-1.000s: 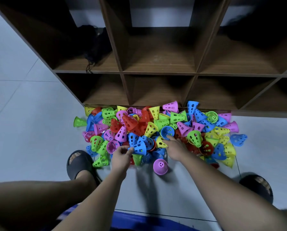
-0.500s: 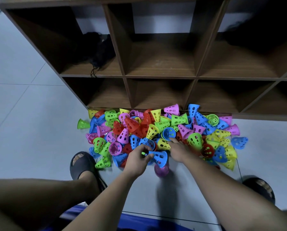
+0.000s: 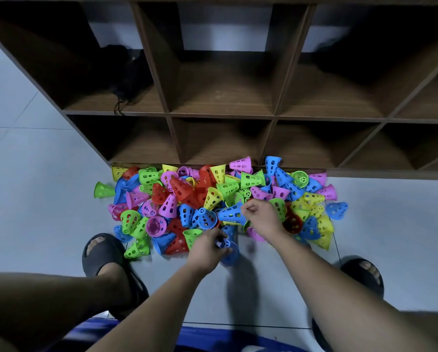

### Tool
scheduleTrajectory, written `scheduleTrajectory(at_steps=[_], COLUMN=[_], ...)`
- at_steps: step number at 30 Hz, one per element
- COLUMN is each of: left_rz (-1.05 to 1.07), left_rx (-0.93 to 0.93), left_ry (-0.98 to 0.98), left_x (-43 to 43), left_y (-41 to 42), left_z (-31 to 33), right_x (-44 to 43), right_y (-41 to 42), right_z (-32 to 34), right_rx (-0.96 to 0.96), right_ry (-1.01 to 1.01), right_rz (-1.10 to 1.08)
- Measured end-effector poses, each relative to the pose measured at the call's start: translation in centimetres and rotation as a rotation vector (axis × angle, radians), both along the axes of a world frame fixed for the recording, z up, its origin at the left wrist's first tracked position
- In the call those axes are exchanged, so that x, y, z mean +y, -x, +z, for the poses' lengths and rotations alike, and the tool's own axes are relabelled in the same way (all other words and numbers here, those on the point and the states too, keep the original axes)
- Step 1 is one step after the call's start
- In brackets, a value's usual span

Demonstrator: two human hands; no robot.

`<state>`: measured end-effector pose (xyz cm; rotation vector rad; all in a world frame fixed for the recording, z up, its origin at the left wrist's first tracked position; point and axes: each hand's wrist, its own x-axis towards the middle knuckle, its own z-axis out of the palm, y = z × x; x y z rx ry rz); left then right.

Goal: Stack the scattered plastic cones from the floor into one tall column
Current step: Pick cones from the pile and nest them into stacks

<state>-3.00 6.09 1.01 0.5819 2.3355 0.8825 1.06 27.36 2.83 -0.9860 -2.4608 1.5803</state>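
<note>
A heap of perforated plastic cones [image 3: 213, 191] in red, green, blue, yellow and pink lies on the grey floor against the foot of a shelf. At the heap's near edge my left hand [image 3: 207, 247] grips a blue cone [image 3: 229, 254] from above. That cone sits low over a spot on the floor and is blurred, and what lies under it is hidden. My right hand [image 3: 262, 217] is just behind, with its fingertips pinched on the rim of another blue cone [image 3: 232, 213] lying on its side on the heap.
A brown wooden cubby shelf [image 3: 220, 115] rises right behind the heap, with a black object [image 3: 126, 72] in its upper left cubby. My feet in black sandals [image 3: 103, 252] [image 3: 362, 275] flank the working spot. A blue surface [image 3: 187, 336] lies at the bottom edge.
My left hand has carried its blue cone right and down over the pink cone that stood at the heap's near edge. My right hand has closed on another blue cone.
</note>
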Motion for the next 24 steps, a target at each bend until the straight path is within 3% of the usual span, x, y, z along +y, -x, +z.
scheduleTrajectory(at_steps=[4,8,15,24], left_rz=[0.173,0.303,0.301,0.187], left_rx=[-0.165,-0.129,0.033,0.031], left_ry=[-0.055,-0.051,0.017,0.107], left_x=[-0.8,-1.7,-1.6,-0.3], left_y=[0.5,2.7,6.1,7.6], left_z=[-0.8,-1.1,-0.8,-1.7], right_x=[-1.1,-2.1,-2.9,-3.6], right_y=[-1.3,-2.4,-4.1,-4.9], right_z=[1.1,0.8,-0.9,-2.6], right_rx=[-0.004,-0.067,-0.237,-0.339], right_ry=[0.429,0.661,0.556,0.365], right_rz=[-0.148,-0.150,-0.053,0.069])
